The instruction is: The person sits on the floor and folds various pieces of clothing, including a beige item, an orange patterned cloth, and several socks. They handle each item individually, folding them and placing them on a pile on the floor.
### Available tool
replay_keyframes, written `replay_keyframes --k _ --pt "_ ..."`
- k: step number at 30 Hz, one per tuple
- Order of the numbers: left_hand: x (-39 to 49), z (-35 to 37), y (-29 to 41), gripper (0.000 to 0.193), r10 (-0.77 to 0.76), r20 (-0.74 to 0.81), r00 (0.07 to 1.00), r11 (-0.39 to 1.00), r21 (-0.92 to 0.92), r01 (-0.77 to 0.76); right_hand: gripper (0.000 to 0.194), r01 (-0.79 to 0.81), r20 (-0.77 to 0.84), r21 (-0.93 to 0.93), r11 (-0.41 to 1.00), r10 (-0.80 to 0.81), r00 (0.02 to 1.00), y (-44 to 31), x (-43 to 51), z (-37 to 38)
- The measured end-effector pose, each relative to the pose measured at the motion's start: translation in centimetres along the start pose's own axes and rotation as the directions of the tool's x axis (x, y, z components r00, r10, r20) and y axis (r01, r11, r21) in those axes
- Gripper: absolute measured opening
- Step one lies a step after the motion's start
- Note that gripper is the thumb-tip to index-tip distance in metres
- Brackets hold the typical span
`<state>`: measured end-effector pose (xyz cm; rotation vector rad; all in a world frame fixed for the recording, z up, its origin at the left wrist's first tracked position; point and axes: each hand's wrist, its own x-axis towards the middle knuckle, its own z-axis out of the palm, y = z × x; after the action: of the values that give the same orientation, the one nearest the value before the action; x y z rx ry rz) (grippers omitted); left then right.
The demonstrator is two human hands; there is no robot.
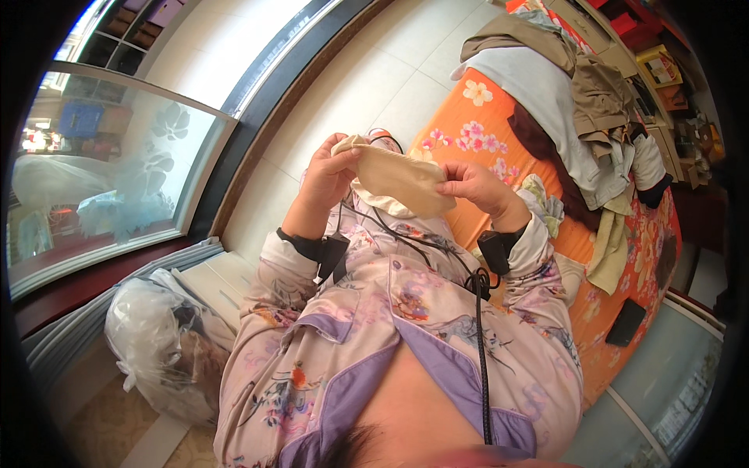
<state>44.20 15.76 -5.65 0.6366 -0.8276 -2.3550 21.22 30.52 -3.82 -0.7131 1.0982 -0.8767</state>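
Note:
A cream knitted garment, apparently a sock [401, 178], is stretched sideways above my lap between both hands. My left hand [329, 172] pinches its bunched end, thumb on top. At the opposite end, my right hand [477, 190] grips the edge between thumb and fingers. Under the sock, a second cream cloth [380, 202] rests on my thighs, partly covered. Each wrist wears a black strap with a small box, and a black cable [481, 351] runs down my floral pajama top [374, 292].
On my right is a bed with an orange floral sheet [468, 146]. Piled clothes [603, 93], a crumpled pale cloth [538, 202], an olive cloth [608, 251] and a black phone [625, 322] lie there. A stuffed plastic bag [158, 345] stands left, near a glass sliding door [129, 152].

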Motion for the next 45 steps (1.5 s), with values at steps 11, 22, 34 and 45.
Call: replay_keyframes --k 11,22,34,45 --pt "0.0 -2.6 -0.1 0.024 0.060 -0.168 0.984 0.997 -0.039 -0.067 0.015 0.337 -0.322 0.273 0.901 -0.245 0.915 1.5 1.6 -0.1" --pt "-0.5 0.4 -4.5 0.064 -0.469 -0.122 0.875 0.881 0.006 0.473 0.009 0.537 0.146 -0.711 0.453 -0.652 0.744 0.4 5.1 5.7" --pt "0.1 -1.2 -5.3 0.043 -0.311 0.161 0.937 0.933 -0.138 0.333 0.043 0.401 -0.256 -0.729 0.554 -0.765 0.592 1.8 3.8 4.0" --pt "-0.3 0.1 -3.9 0.063 -0.074 0.301 0.951 0.908 -0.374 0.189 0.025 0.386 -0.199 0.201 0.900 -0.348 0.916 4.0 2.4 3.6"
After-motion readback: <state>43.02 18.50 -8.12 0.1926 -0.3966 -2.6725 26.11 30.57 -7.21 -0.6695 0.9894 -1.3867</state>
